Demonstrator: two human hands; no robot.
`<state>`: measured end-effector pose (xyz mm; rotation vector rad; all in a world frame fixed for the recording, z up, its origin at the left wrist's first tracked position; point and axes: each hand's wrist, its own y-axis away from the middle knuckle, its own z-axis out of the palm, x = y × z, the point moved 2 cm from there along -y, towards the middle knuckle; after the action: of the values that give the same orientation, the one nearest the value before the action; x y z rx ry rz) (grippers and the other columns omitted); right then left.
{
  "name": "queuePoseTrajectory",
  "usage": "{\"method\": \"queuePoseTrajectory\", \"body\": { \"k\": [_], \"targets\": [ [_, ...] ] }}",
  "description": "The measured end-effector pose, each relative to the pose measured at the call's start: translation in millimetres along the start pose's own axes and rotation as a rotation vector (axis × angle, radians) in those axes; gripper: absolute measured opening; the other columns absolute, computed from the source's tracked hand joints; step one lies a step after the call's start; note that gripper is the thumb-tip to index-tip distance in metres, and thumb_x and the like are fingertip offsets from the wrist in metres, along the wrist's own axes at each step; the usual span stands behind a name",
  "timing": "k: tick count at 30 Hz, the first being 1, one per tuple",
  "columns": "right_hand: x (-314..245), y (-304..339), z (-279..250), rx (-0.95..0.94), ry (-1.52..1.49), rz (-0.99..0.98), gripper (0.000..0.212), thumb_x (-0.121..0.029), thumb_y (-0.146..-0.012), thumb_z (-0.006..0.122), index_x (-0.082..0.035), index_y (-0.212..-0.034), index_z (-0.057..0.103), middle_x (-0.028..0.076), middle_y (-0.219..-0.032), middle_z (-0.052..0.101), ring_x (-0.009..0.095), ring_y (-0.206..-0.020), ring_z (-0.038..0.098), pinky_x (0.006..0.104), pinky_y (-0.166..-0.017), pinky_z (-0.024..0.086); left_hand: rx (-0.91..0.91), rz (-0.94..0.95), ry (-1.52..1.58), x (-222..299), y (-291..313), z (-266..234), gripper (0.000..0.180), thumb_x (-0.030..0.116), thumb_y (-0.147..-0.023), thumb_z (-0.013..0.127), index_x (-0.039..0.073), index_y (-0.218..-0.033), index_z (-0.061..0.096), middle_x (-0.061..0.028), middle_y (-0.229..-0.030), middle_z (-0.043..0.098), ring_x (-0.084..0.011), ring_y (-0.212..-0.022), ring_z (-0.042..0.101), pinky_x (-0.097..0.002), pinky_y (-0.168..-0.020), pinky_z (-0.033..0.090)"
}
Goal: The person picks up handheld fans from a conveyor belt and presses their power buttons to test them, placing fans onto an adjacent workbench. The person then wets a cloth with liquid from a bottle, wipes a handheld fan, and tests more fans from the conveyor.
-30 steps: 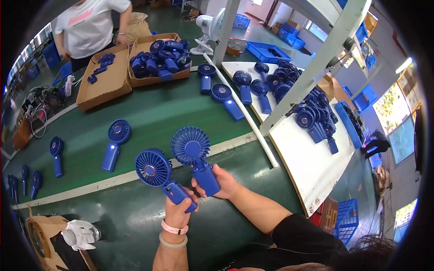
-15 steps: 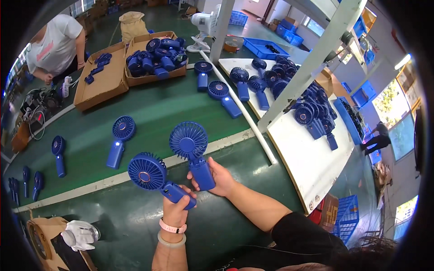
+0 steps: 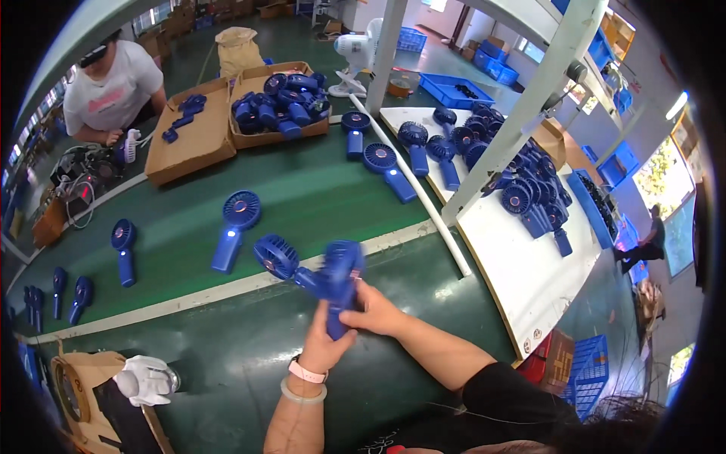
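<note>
Two blue handheld fans are held close together over the near table edge. One fan (image 3: pixel 276 256) tilts to the left with its round cage turned up. The other fan (image 3: pixel 342 263) stands nearly upright, its head smeared by motion. My left hand (image 3: pixel 325 342), with a pink strap and a pale bangle at the wrist, is closed round the lower handles. From the right, my right hand (image 3: pixel 372 309) grips with its thumb across the upright fan's handle. The handles overlap, so which fingers hold which fan is partly hidden.
Several blue fans (image 3: pixel 237 219) lie on the green belt (image 3: pixel 181 261). Beyond it are cardboard boxes (image 3: pixel 189 144) of fans and a co-worker (image 3: pixel 113 91). A white pole (image 3: pixel 423 204) and post stand right, by a white board (image 3: pixel 514 280) piled with fans. A white-wrapped object (image 3: pixel 147 380) sits near left.
My hands have come together, bringing the two fans from side by side to overlapping. The right-hand fan has dropped and turned. The whole view has shifted slightly.
</note>
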<state>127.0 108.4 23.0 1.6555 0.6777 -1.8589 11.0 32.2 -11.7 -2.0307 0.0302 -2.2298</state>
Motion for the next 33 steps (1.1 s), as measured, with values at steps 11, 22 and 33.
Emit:
{"method": "queuePoseTrajectory", "body": {
  "k": [11, 22, 33],
  "targets": [
    [-25, 81, -111, 0.921, -0.335, 0.055, 0.021, -0.025, -0.087, 0.057, -0.005, -0.092, 0.054, 0.008, -0.082, 0.058, 0.018, -0.071, 0.059, 0.0305, -0.067, 0.048, -0.267, -0.159, 0.228, 5, 4, 5, 0.053, 0.001, -0.081, 0.059, 0.006, -0.13, 0.039, -0.0091, -0.105, 0.055, -0.0101, -0.085, 0.056, -0.0241, -0.071, 0.049],
    [-47, 47, -45, 0.526, -0.125, 0.031, 0.039, -0.009, -0.083, 0.052, 0.001, -0.12, 0.044, 0.011, -0.098, 0.061, 0.018, -0.079, 0.062, 0.0242, -0.062, 0.048, -0.138, -0.217, 0.421, -11, -8, 13, 0.038, 0.002, -0.082, 0.057, 0.004, -0.118, 0.047, -0.0054, -0.097, 0.052, -0.0103, -0.08, 0.055, -0.0246, -0.068, 0.05],
    [-91, -57, 274, -0.564, 0.644, -0.692, 0.049, -0.008, -0.076, 0.059, -0.008, -0.123, 0.045, 0.015, -0.126, 0.044, 0.03, -0.116, 0.044, 0.0377, -0.093, 0.039, -0.217, -0.123, 0.594, -40, -16, 7, 0.045, 0.01, -0.081, 0.063, 0.004, -0.121, 0.043, -0.0049, -0.101, 0.047, -0.0116, -0.09, 0.051, -0.0248, -0.079, 0.045]
  ]
}}
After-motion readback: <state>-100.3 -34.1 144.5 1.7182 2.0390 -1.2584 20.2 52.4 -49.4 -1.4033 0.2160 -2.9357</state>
